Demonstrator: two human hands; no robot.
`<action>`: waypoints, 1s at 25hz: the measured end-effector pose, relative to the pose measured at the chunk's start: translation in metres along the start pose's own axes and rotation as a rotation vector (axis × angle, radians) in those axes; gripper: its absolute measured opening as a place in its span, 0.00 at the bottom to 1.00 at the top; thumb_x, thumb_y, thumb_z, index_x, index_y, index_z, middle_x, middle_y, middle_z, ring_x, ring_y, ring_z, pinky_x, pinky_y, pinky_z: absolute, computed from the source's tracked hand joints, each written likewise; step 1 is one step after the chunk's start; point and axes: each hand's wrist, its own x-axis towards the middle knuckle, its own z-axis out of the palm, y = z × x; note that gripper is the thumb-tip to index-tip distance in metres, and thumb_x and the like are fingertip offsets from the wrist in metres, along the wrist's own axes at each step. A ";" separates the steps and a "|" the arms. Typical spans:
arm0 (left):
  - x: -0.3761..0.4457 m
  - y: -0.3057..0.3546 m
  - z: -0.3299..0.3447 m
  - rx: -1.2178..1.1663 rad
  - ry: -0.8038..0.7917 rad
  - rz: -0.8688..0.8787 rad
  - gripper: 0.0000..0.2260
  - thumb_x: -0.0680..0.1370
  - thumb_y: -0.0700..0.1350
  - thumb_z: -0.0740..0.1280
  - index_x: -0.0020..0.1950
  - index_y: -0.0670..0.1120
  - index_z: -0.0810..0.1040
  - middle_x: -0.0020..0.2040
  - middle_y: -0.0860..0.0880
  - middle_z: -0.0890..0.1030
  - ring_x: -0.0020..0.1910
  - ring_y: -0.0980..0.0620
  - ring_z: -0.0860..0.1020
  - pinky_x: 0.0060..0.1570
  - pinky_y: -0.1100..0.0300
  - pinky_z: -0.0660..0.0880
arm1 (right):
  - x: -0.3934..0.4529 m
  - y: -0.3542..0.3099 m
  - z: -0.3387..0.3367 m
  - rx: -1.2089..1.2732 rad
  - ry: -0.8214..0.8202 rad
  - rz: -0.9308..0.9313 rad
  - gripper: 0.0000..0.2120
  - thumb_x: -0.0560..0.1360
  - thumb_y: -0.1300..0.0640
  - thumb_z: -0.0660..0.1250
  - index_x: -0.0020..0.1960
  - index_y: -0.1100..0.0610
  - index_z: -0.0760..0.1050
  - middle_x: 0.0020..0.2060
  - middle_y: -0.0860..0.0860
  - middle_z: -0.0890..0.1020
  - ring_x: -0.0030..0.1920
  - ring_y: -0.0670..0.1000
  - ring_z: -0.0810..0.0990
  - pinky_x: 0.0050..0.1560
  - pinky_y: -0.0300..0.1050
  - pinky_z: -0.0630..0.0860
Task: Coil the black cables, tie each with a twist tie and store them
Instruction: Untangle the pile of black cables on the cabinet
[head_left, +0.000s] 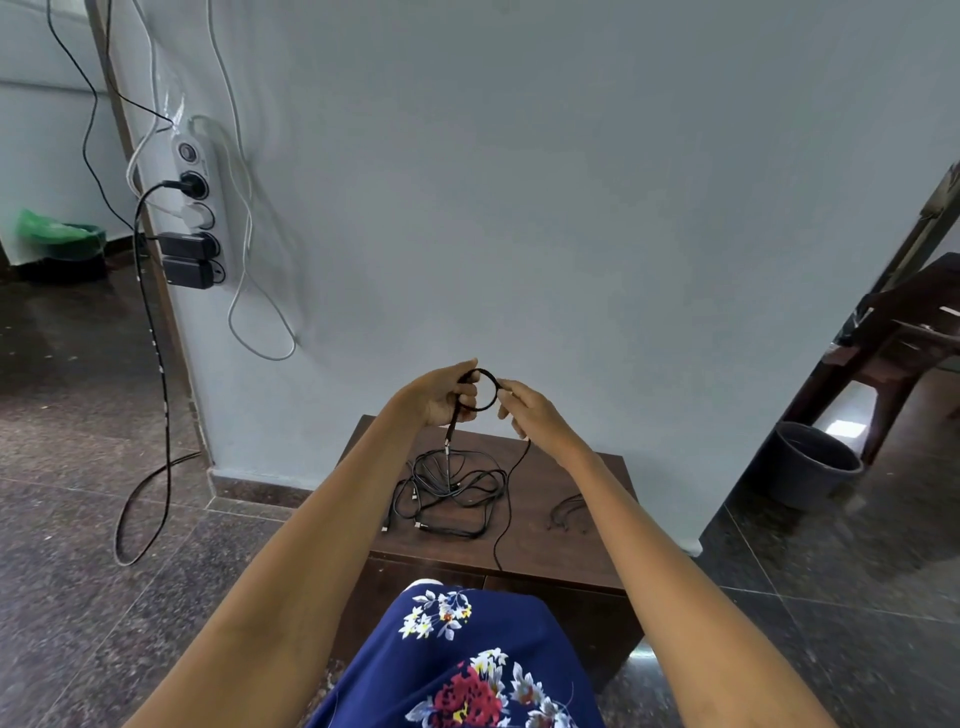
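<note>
A small loop of black cable (487, 375) is held up in front of the wall, above a dark wooden cabinet (582, 551). My left hand (441, 395) pinches the loop's left side, and a plug end hangs down from it. My right hand (530, 413) grips the loop's right side; the cable's tail drops from it and trails over the cabinet's front edge. A tangled heap of black cables (449, 488) lies on the cabinet top. Some thin dark twist ties (566, 512) lie to the right of the heap.
A power strip (200, 208) with plugs and hanging wires is fixed to the wall corner at left, with a black cord looping on the floor. A grey bucket (810, 467) and dark wooden furniture (904, 332) stand at right. A green-lined bin (62, 244) sits far left.
</note>
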 end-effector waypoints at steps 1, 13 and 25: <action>0.002 -0.001 -0.002 -0.029 0.028 0.035 0.16 0.82 0.52 0.57 0.37 0.47 0.70 0.18 0.55 0.64 0.18 0.57 0.67 0.34 0.61 0.68 | 0.000 0.001 -0.001 0.062 -0.039 0.032 0.17 0.82 0.50 0.51 0.65 0.53 0.73 0.36 0.46 0.75 0.29 0.44 0.67 0.33 0.33 0.67; -0.011 -0.001 -0.006 -0.119 -0.308 0.184 0.19 0.84 0.49 0.50 0.56 0.40 0.77 0.25 0.53 0.66 0.24 0.57 0.65 0.31 0.65 0.72 | 0.009 -0.016 0.004 -0.436 0.173 -0.074 0.16 0.82 0.48 0.51 0.53 0.55 0.74 0.29 0.46 0.72 0.32 0.50 0.73 0.34 0.45 0.65; -0.024 0.025 0.018 -0.274 -0.393 0.258 0.16 0.84 0.44 0.48 0.41 0.44 0.69 0.38 0.46 0.81 0.37 0.50 0.81 0.41 0.55 0.81 | 0.004 -0.012 0.023 -0.008 -0.150 0.148 0.13 0.81 0.51 0.50 0.57 0.60 0.64 0.31 0.50 0.69 0.28 0.46 0.69 0.43 0.47 0.77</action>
